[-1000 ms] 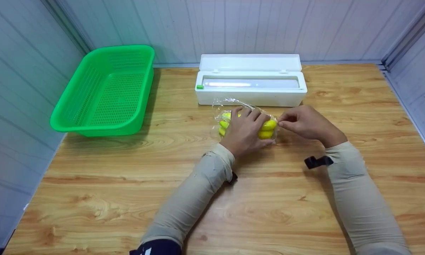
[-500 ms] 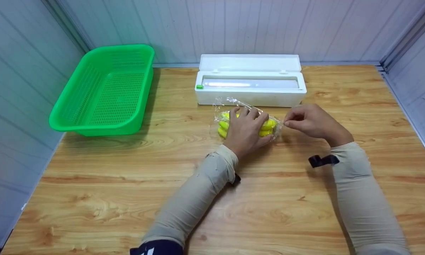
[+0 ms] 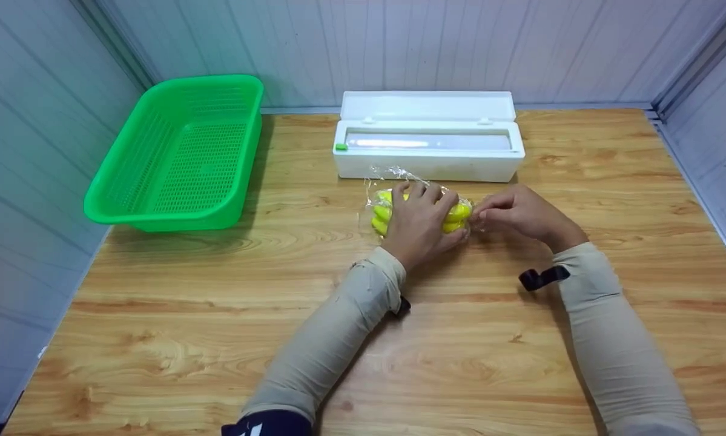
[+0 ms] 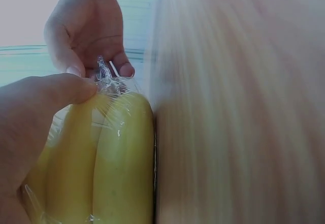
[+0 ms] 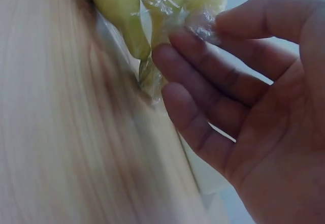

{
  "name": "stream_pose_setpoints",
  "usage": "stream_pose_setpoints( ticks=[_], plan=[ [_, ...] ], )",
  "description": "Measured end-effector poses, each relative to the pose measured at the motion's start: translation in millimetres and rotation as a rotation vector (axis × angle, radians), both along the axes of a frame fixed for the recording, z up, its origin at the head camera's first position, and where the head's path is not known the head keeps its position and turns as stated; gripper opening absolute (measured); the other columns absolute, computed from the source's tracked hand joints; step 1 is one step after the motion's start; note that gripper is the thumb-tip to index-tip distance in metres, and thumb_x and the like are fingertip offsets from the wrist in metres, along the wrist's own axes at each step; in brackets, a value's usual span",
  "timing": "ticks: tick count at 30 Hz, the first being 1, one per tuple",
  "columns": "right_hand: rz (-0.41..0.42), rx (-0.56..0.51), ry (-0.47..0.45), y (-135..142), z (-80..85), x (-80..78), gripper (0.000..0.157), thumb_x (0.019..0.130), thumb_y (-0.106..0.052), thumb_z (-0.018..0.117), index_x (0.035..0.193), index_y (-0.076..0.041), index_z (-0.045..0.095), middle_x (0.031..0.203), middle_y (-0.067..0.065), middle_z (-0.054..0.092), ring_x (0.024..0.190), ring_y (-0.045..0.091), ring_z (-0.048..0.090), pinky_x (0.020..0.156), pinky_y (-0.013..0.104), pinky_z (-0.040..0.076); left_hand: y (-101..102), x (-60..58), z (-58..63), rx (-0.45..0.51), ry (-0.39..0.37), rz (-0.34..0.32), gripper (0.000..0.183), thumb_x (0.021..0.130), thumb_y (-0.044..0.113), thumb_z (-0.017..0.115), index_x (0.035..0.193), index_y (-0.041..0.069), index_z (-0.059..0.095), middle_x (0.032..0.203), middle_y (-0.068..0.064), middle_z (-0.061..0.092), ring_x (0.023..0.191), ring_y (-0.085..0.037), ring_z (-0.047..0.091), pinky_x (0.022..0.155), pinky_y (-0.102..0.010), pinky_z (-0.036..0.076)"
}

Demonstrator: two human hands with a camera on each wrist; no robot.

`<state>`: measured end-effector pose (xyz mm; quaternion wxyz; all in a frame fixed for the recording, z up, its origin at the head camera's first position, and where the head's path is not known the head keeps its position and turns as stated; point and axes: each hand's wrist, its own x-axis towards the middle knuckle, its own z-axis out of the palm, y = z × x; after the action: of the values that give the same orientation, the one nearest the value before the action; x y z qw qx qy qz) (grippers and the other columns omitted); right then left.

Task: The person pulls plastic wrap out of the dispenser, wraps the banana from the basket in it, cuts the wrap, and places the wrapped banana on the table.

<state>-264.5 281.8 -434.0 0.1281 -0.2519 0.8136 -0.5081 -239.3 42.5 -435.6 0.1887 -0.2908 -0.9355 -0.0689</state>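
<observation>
A bunch of yellow bananas wrapped in clear cling film lies on the wooden table. My left hand grips the bunch from above, fingers spread over its far side and thumb at its right end. At that right end my right hand pinches a bit of gathered film between thumb and index finger; its other fingers are loosely bent beside the wrap. More loose film sticks up along the far side of the bunch. The left hand covers the bunch's middle in the head view.
A white cling film box stands just behind the bananas, lid raised, roll inside, with a small green slider on its left. To the left sits a green plastic basket with nothing in it. Pale panel walls enclose the table.
My right hand drew the film end out to the right, then came back left against the bunch, still pinching film. My left hand has stayed on the bananas.
</observation>
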Motion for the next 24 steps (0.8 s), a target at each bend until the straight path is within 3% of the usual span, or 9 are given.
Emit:
stream_pose_setpoints(
  ticks=[4, 8, 13, 17, 20, 24],
  plan=[
    [-0.027, -0.061, -0.062, -2, -4.4, -0.7, 0.021, 0.097, -0.007, 0.066, 0.108, 0.010, 0.066, 0.100, 0.020, 0.072, 0.088, 0.018, 0.070, 0.077, 0.029, 0.057, -1, 0.5, 1.5, -0.018, -0.021, 0.004, 0.054, 0.088, 0.067, 0.059, 0.121, 0.025, 0.057, 0.113, 0.001, 0.059, 0.115, -0.025, 0.051, 0.107, -0.052, 0.028],
    [-0.047, -0.062, -0.064, -10, -8.9, -2.1, 0.025, 0.092, -0.001, 0.070, 0.110, 0.008, 0.056, 0.096, 0.021, 0.069, 0.082, 0.022, 0.069, 0.071, 0.033, 0.058, 0, 0.6, 1.5, -0.012, -0.037, 0.003, 0.052, 0.089, 0.066, 0.059, 0.122, 0.025, 0.057, 0.115, 0.001, 0.059, 0.116, -0.025, 0.051, 0.107, -0.052, 0.027],
    [-0.109, 0.051, 0.025, -18, -10.7, -2.2, 0.028, 0.089, -0.004, 0.074, 0.111, 0.003, 0.058, 0.094, 0.015, 0.067, 0.082, 0.023, 0.065, 0.068, 0.027, 0.055, -1, -0.3, 1.1, -0.008, -0.043, 0.004, 0.053, 0.089, 0.065, 0.060, 0.123, 0.025, 0.058, 0.116, 0.000, 0.060, 0.117, -0.025, 0.050, 0.107, -0.052, 0.027],
    [-0.170, 0.173, 0.081, -19, -11.2, -2.2, 0.031, 0.090, -0.010, 0.075, 0.114, 0.000, 0.060, 0.099, 0.013, 0.065, 0.089, 0.024, 0.062, 0.074, 0.025, 0.052, -2, -1.1, 0.8, -0.018, -0.047, 0.006, 0.056, 0.088, 0.065, 0.062, 0.124, 0.023, 0.057, 0.117, 0.000, 0.060, 0.117, -0.025, 0.050, 0.107, -0.052, 0.027],
    [-0.150, 0.208, 0.090, -17, -10.5, -1.8, 0.037, 0.092, -0.013, 0.074, 0.123, 0.000, 0.059, 0.112, 0.015, 0.062, 0.097, 0.027, 0.063, 0.083, 0.032, 0.053, -2, -1.2, 1.1, -0.024, -0.051, 0.004, 0.057, 0.088, 0.066, 0.061, 0.124, 0.022, 0.056, 0.116, 0.001, 0.060, 0.117, -0.025, 0.050, 0.108, -0.052, 0.026],
    [-0.065, 0.194, 0.083, -14, -8.4, -0.1, 0.048, 0.094, -0.015, 0.071, 0.138, -0.006, 0.055, 0.127, 0.017, 0.053, 0.107, 0.033, 0.062, 0.090, 0.042, 0.053, -2, -0.9, 2.0, -0.026, -0.048, -0.001, 0.056, 0.090, 0.066, 0.059, 0.123, 0.020, 0.055, 0.116, 0.001, 0.060, 0.116, -0.025, 0.050, 0.107, -0.052, 0.026]
  ],
)
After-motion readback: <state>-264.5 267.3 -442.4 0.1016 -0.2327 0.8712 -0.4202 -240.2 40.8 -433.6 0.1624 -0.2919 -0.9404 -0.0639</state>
